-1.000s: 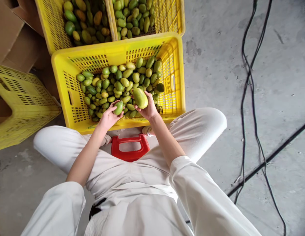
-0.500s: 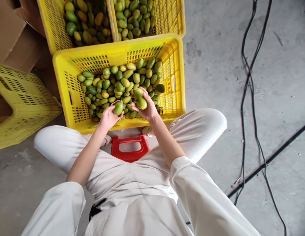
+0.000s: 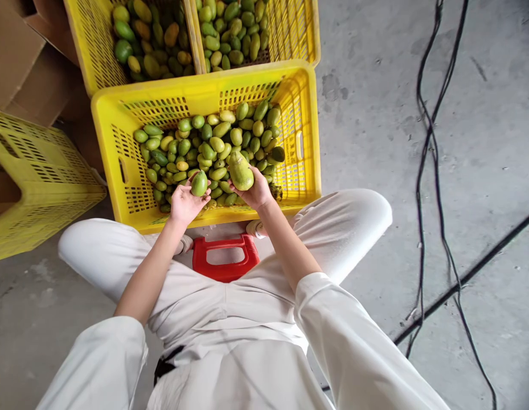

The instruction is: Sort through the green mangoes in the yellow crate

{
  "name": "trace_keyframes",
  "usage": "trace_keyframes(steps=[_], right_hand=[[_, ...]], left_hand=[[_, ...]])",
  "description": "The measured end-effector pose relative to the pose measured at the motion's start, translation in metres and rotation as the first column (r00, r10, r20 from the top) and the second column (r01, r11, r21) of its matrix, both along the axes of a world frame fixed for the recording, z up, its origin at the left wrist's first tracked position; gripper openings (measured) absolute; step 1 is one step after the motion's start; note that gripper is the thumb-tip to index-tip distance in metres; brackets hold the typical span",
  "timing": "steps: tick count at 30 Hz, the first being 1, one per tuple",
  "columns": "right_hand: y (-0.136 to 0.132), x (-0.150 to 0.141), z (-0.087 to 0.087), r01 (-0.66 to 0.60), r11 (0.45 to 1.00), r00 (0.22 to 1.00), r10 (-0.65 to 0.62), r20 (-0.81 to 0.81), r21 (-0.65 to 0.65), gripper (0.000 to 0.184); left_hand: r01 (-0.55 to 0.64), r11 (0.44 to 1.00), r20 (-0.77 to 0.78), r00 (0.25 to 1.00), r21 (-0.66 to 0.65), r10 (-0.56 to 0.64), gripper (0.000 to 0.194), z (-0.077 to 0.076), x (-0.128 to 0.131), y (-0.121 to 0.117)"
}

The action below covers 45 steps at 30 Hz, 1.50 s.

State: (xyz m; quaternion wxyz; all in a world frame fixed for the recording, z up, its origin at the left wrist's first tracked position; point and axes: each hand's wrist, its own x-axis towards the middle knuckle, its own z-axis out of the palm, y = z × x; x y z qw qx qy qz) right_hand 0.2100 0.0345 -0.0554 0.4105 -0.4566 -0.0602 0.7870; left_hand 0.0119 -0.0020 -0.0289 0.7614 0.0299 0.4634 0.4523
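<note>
Turned since half a second ago, the large green fruit (image 3: 241, 171) now has its narrow end toward the crate's far edge and its broad end toward the near edge; the small green fruit (image 3: 199, 183) has shifted a little toward the left edge, along with the hand under it. That left hand (image 3: 185, 205) lies palm up over the near edge of the yellow crate (image 3: 204, 91), its fingers, more spread than before, cradling the small fruit from below. Its wrist sits just on the person's side of the rim, and the bare forearm slants back to a white sleeve (image 3: 97, 353). Opposite it, the right hand (image 3: 259, 191) grasps the large fruit from the right side near the broad end, leaving the narrow end clear of the fingers. Its forearm comes in from the lower right and has hardly moved. Both fruits are held up above the near half of the crate, close beside each other but apart. Beneath them, a heap of smaller fruit (image 3: 183, 147), green and yellowish, covers much of the crate's floor and looks unchanged, while bare yellow shows along the right wall. Past the far edge stands another yellow crate (image 3: 307, 34) with more fruit on both sides of a divider. Below the near edge, a red stool (image 3: 225, 270) shows between the person's legs.
</note>
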Motion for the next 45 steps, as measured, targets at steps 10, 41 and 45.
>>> trace_keyframes(steps=[10, 41, 45], right_hand=[[-0.001, 0.002, 0.01, -0.044, 0.996, 0.999, 0.042, 0.016, 0.083, 0.048], [-0.003, -0.001, 0.003, -0.01, 0.993, 0.998, 0.018, -0.061, 0.121, 0.036], [-0.004, 0.001, -0.001, 0.037, 0.993, 0.999, -0.039, 0.014, 0.113, 0.04]], left_hand=[[0.017, 1.0, 0.016, 1.0, -0.016, -0.016, 0.028, 0.0, 0.0, 0.0], [-0.005, 0.998, 0.067, 0.998, -0.057, 0.009, 0.029, -0.002, 0.001, 0.001], [-0.005, 0.999, 0.083, 0.997, -0.041, 0.008, 0.028, -0.002, 0.001, 0.0]])
